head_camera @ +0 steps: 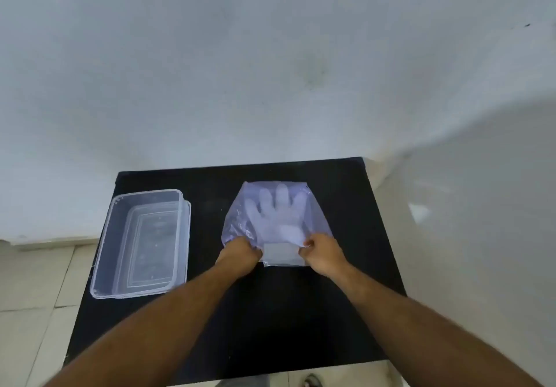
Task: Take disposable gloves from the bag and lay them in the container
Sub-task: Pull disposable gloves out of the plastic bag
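Gloves (pixel 278 215), pale stack inside the bag (pixel 237 224), centre of frame on the black mat (pixel 270 311). Left hand (pixel 240 252) and right hand (pixel 323 251) each pinching the bag's near edge beside the cuffs. Best to spread the mouth wide, then draw out by the cuffs, flat. Container (pixel 102 254) at left, apparently empty. Fingertips tucked under; glove count unclear through the film.

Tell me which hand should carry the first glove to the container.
Left, probably. The left hand grips the bag edge nearer the clear container, which sits on its side; the right hand can hold the bag.
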